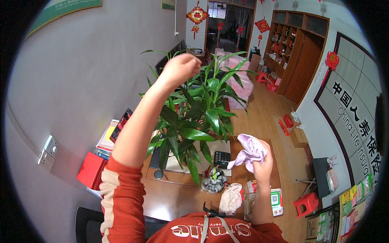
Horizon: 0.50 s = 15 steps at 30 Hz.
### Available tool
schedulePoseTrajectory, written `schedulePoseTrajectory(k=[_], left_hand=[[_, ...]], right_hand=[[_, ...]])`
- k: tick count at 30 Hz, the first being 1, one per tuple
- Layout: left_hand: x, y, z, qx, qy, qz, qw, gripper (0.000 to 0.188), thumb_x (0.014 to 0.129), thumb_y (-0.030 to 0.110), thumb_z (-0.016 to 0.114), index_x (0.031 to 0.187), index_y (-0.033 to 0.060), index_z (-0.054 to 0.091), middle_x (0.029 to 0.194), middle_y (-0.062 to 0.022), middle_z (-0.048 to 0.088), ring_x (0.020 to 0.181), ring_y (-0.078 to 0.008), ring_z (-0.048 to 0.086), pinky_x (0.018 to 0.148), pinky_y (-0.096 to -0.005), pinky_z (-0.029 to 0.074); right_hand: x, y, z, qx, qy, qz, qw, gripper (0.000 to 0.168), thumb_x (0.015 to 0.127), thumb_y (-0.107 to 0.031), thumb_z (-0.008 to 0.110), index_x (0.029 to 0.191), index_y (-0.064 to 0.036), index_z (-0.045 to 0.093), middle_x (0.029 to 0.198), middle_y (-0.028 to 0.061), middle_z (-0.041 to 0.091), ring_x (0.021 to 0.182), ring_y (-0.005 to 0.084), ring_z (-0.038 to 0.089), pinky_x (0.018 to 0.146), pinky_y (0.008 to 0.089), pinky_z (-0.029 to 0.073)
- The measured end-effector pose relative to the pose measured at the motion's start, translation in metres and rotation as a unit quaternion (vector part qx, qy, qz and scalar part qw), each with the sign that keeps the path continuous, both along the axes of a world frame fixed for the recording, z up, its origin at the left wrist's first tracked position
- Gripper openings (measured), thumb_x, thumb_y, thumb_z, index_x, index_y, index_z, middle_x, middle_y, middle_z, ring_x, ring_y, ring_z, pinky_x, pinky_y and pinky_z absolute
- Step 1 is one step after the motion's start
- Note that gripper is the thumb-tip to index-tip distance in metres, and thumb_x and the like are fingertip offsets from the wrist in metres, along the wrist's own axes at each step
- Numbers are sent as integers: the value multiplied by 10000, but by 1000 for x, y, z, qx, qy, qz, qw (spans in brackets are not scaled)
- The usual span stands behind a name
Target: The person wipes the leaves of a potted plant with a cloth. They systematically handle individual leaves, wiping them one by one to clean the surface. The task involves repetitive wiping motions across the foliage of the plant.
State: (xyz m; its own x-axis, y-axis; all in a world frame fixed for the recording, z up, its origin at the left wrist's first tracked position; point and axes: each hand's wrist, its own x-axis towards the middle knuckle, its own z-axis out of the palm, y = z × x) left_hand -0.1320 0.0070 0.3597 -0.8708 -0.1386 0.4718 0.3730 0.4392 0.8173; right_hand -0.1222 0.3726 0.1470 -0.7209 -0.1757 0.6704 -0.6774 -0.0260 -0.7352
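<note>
A crumpled lavender cloth (250,152) is gripped in my right hand (264,162), raised above the right side of the wooden desk (164,200). My left hand (182,67) reaches far forward, over the top of a leafy green potted plant (197,121). Its fingers are curled and slightly blurred; whether a leaf is between them I cannot tell. Long glossy leaves spread below and to the right of my left forearm. The leaves hide most of the pot. A clear holder of pens and small items (214,182) stands in front of the plant, beside a crumpled pale cloth (231,199).
A black calculator (222,159) lies behind the pen holder. Red folders (91,170) stack at the left, against the grey wall. A card with a printed code (276,200) sits at the desk's right edge. Beyond are a red stool (305,204) and plastic-wrapped furniture (240,88).
</note>
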Motion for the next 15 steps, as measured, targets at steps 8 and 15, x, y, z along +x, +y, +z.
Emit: schedulePoseTrajectory(k=[8,15], left_hand=[[-66,-15,-52,-321,-140,37,936,386,842,184,743,1194,31,697,1096,-140,737,1013,-225,681,922,-358,518],[-43,-36,-73,-81,-203,-44,975,255,813,73,778,1054,7,726,951,-63,744,825,-152,670,781,-311,545]], right_hand=[[0,10,4,5,3,7,1000,550,679,86,530,1222,30,601,1254,159,591,1209,281,568,1082,379,415],[-44,-28,52,-10,89,6,996,539,694,67,594,1232,27,593,1263,163,591,1223,290,564,1084,386,409]])
